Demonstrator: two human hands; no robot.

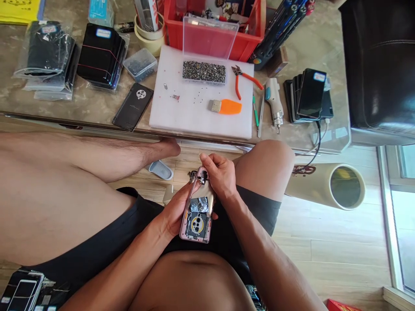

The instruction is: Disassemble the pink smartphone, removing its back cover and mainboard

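Observation:
An opened phone (197, 222) lies tilted in my left hand (178, 207), above my lap. Its back is off, showing the round camera area, a silvery foil patch (199, 204) and a gold-toned section. My left fingers wrap around the pink frame from below. At the phone's far end, my right hand (222, 175) is closed, thumb pressed to the curled index finger; whatever is between them is hidden. A small dark part (192, 175) sticks out by the far left corner. On the table nearby is a black phone back cover (133, 106) with a round camera ring.
A white foam pad (181, 121) carries a screw box (204, 72), an orange brush (230, 106) and cutting pliers (241, 80). Right of it lie tweezers (261, 115), an electric screwdriver (274, 101) and stacked phones (311, 95). Behind stands a red bin (175, 36). A bin (319, 185) stands on the floor.

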